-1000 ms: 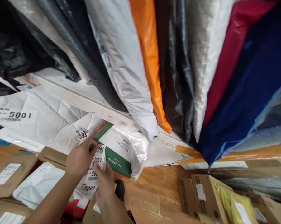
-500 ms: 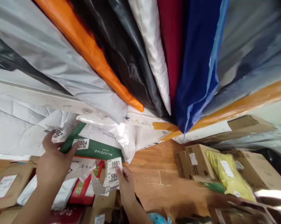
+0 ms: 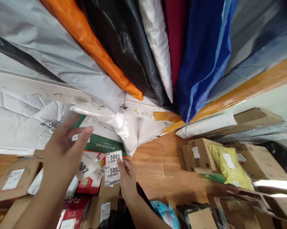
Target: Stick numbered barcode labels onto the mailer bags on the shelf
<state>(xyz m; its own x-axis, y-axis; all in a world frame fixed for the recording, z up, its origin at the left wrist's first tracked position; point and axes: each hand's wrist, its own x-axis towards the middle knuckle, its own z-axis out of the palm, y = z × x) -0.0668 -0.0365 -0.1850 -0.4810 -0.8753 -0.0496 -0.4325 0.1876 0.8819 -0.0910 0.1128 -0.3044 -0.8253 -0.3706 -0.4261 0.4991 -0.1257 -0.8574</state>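
Note:
My right hand [image 3: 129, 178] pinches a strip of white number labels [image 3: 113, 168] between thumb and fingers; 5001, 5002 and part of 5003 can be read. The strip's curled part, with another number on it, trails left behind my left wrist. My left hand [image 3: 66, 144] is slightly blurred, fingers apart, in front of a green and white plastic mailer bag [image 3: 102, 143]. A small white label [image 3: 75, 137] on that bag is mostly hidden by the fingers. Left of it, a white mailer bag [image 3: 19, 124] bears a label [image 3: 50, 125] starting with 500.
Above, a shelf edge [image 3: 143, 109] carries upright mailer bags, among them an orange one [image 3: 93, 51] and a blue one [image 3: 203, 60]. Cardboard boxes [image 3: 204, 156] and a yellow bag [image 3: 231, 165] lie on the wooden floor [image 3: 155, 159] at right. More parcels lie below my hands.
My left fingers have come away from the label on the green and white bag and spread. The right hand still holds the label strip, now turned flatter. The view has shifted slightly.

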